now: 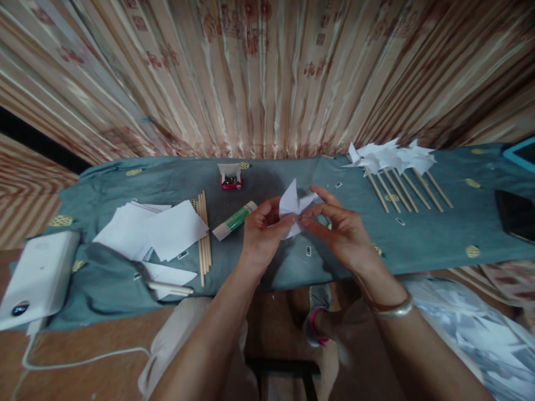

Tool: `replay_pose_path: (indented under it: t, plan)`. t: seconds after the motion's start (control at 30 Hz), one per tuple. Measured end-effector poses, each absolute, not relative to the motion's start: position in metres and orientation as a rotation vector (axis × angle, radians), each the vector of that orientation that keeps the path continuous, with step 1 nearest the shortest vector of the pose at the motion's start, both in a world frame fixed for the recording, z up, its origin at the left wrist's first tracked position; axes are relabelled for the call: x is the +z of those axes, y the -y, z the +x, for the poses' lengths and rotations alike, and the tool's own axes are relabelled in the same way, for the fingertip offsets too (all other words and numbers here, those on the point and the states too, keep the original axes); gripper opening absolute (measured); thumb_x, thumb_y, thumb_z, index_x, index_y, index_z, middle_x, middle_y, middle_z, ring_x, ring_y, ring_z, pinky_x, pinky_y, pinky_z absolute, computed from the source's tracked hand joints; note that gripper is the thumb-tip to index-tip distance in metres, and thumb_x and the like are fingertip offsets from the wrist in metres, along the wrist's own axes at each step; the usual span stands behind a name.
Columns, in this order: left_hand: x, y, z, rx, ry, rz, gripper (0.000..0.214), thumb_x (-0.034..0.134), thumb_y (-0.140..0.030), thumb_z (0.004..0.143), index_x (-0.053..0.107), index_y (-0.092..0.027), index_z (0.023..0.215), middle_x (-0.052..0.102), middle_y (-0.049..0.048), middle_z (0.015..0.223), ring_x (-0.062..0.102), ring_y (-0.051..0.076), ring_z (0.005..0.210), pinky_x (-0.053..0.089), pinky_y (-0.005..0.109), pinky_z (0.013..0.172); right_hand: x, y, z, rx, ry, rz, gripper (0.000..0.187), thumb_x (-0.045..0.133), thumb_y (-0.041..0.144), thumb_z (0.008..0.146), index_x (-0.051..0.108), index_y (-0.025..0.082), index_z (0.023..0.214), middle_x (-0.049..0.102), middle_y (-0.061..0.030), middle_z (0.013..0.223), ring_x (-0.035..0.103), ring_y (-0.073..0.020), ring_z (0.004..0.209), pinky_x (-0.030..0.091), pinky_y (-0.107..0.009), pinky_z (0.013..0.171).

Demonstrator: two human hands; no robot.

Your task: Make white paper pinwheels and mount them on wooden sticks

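A folded white paper piece (295, 207) with pointed flaps is held over the teal cloth (422, 234) in the middle of the view. My left hand (262, 234) pinches its lower left part. From the right, my right hand (338, 228) grips it, fingers pressed on the folds. A green-and-white glue stick (234, 220) lies just left of my left hand.
Loose white paper sheets (156, 231) and several wooden sticks (204, 234) lie at left. Finished paper pinwheels on sticks (393, 164) rest at back right. A red box of pins (230, 177) stands behind. A white device (37, 275) sits far left, a dark phone (516, 214) far right.
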State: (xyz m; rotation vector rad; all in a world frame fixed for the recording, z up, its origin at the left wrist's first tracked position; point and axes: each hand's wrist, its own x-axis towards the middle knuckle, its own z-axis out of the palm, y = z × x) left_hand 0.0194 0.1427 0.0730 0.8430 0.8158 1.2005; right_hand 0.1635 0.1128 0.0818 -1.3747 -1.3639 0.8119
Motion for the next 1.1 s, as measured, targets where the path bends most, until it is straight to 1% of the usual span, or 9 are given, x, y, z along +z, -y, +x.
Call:
replay_pose_path:
  t: [0.13,0.4,0.63,0.73,0.8,0.87,0.93,1.0,1.1]
  plan:
    - [0.074,-0.143,0.019,1.183,-0.804,0.827,0.037,0.083,-0.022,0.054,0.071,-0.016,0.089,0.074,0.0007,0.077,0.065,0.014,0.067,0.05,0.025,0.064,0.08,-0.113,0.164,0.808,1.362,-1.403,0.008,0.072,0.032,0.073,0.071,0.024,0.073,0.055,-0.0045,0.139,0.04,-0.0293,0.138,0.025,-0.048,0.116]
    - [0.075,-0.141,0.016,1.181,-0.836,0.78,0.035,0.083,-0.021,0.055,0.072,-0.016,0.088,0.074,-0.0002,0.075,0.064,0.013,0.065,0.05,0.024,0.064,0.078,-0.114,0.16,0.833,1.328,-1.405,0.011,0.072,0.035,0.072,0.07,0.024,0.072,0.054,-0.0042,0.141,0.037,-0.0305,0.14,0.019,-0.051,0.117]
    - [0.074,-0.14,0.014,1.177,-0.852,0.775,0.034,0.083,-0.023,0.056,0.072,-0.016,0.088,0.074,0.0009,0.077,0.064,0.014,0.067,0.05,0.025,0.066,0.075,-0.112,0.152,0.724,1.291,-1.398,0.016,0.075,0.033,0.071,0.065,0.023,0.078,0.052,-0.0084,0.14,0.04,-0.0275,0.139,0.026,-0.047,0.115]
    - [0.073,-0.14,0.013,1.171,-0.848,0.766,0.036,0.083,-0.023,0.055,0.071,-0.016,0.089,0.074,0.0007,0.077,0.064,0.013,0.066,0.05,0.024,0.065,0.072,-0.112,0.151,0.695,1.254,-1.41,0.029,0.076,0.033,0.069,0.063,0.023,0.092,0.045,-0.0102,0.146,0.04,-0.0261,0.138,0.028,-0.047,0.114]
    - [0.073,-0.14,0.013,1.166,-0.853,0.762,0.036,0.083,-0.023,0.055,0.071,-0.016,0.088,0.074,0.0003,0.076,0.064,0.013,0.066,0.05,0.024,0.066,0.069,-0.113,0.151,0.697,1.219,-1.414,0.046,0.078,0.035,0.068,0.06,0.024,0.108,0.041,-0.011,0.149,0.039,-0.026,0.138,0.028,-0.048,0.114]
    - [0.073,-0.14,0.014,1.154,-0.858,0.762,0.035,0.083,-0.023,0.055,0.07,-0.016,0.087,0.073,0.0003,0.076,0.064,0.013,0.066,0.05,0.025,0.066,0.068,-0.113,0.151,0.728,1.184,-1.409,0.063,0.079,0.038,0.066,0.054,0.025,0.123,0.042,-0.0116,0.148,0.039,-0.0259,0.138,0.029,-0.049,0.113]
    - [0.074,-0.14,0.014,1.143,-0.853,0.761,0.036,0.083,-0.024,0.055,0.07,-0.016,0.088,0.073,0.0004,0.076,0.064,0.013,0.067,0.05,0.025,0.066,0.066,-0.114,0.152,0.782,1.141,-1.388,0.075,0.081,0.038,0.065,0.047,0.026,0.131,0.046,-0.0117,0.145,0.041,-0.0256,0.136,0.03,-0.049,0.112]
    - [0.075,-0.139,0.014,1.138,-0.853,0.76,0.036,0.084,-0.025,0.055,0.07,-0.016,0.087,0.073,0.0005,0.076,0.064,0.013,0.067,0.05,0.025,0.067,0.066,-0.115,0.152,0.859,1.079,-1.345,0.082,0.083,0.037,0.061,0.044,0.028,0.133,0.052,-0.0107,0.139,0.051,-0.025,0.126,0.037,-0.047,0.108]
    - [0.076,-0.138,0.015,1.133,-0.87,0.763,0.034,0.083,-0.026,0.056,0.07,-0.016,0.085,0.072,0.0002,0.075,0.063,0.013,0.067,0.049,0.026,0.068,0.068,-0.115,0.15,1.024,0.955,-1.262,0.092,0.085,0.035,0.058,0.038,0.03,0.137,0.064,-0.0073,0.12,0.065,-0.022,0.098,0.053,-0.042,0.088]
